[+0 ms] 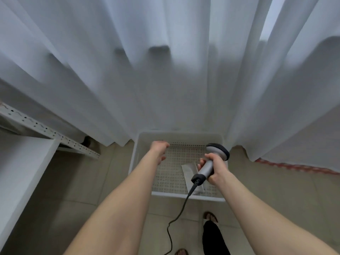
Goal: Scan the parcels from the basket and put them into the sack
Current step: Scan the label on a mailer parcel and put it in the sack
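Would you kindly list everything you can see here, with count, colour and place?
basket: one, white, on the floor, centre
parcel: one, pale grey, flat in the basket, front right
scanner: one, grey and black, above the parcel
cable: one, black, from scanner to floor
curtain: one, white, behind the basket
shelf rack: one, white, left
feet: two, sandalled, bottom edge
left hand: one, over the basket's far left, holding nothing visible
right hand: one, grips the scanner

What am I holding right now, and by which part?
The right hand grips a corded barcode scanner by its grey handle. The left hand hangs over the basket, loosely curled, holding nothing.
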`<move>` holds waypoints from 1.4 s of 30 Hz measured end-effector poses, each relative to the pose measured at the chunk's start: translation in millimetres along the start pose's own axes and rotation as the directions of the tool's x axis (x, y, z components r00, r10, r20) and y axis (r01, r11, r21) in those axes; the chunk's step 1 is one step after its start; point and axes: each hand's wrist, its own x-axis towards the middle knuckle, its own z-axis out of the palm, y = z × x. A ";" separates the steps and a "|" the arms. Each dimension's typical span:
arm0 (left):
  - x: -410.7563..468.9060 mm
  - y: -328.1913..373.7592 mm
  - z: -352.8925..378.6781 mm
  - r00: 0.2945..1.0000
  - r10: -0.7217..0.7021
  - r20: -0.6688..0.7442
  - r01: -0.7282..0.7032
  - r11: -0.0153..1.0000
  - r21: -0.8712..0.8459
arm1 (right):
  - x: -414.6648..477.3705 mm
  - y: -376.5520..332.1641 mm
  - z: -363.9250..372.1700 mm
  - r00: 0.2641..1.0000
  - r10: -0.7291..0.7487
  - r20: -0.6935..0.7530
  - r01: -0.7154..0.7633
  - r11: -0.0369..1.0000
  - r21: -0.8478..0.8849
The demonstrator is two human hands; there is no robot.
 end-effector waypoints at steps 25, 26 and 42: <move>437.6 -306.3 195.6 0.889 -0.443 0.113 0.408 0.880 0.243 | 533.3 76.3 -112.9 0.922 0.080 -0.380 -0.184 0.952 -0.245; 444.4 -316.3 200.4 0.888 -0.446 0.109 0.413 0.880 0.234 | 544.3 81.9 -117.6 0.924 0.057 -0.378 -0.179 0.938 -0.297; 436.6 -305.6 184.7 0.960 -0.278 -0.004 0.278 0.956 0.090 | 524.4 93.1 -103.4 0.975 0.150 -0.164 -0.182 0.963 -0.198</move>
